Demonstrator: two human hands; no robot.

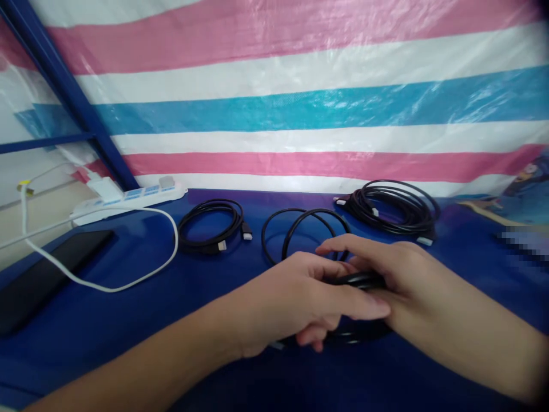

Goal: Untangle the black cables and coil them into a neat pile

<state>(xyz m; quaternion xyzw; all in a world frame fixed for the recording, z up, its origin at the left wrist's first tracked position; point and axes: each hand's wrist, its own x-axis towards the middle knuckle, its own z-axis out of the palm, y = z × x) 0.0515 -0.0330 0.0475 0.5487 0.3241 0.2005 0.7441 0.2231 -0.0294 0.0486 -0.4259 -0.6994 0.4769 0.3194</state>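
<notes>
Black cable (362, 280): coiled bundle, near centre, between my two hands and partly hidden by them.
Left hand (311, 294): forearm in from near left, back of hand up, thumb laid rightward across the bundle, fingers curled under. Closed on the cable.
Right hand (388, 263): forearm in from near right, wrist bent, index stretched left along the far side. Closed round the bundle's right part; fingertips mostly hidden, can't tell how tight.
Loops (315, 211): just beyond my hands; join to the bundle hidden.
Spare coils: left coil (235, 220) and far-right coil (361, 212), plugs showing, both on blue table (150, 326).
Far left: white power strip (150, 197), white cord (111, 290) nearer.
</notes>
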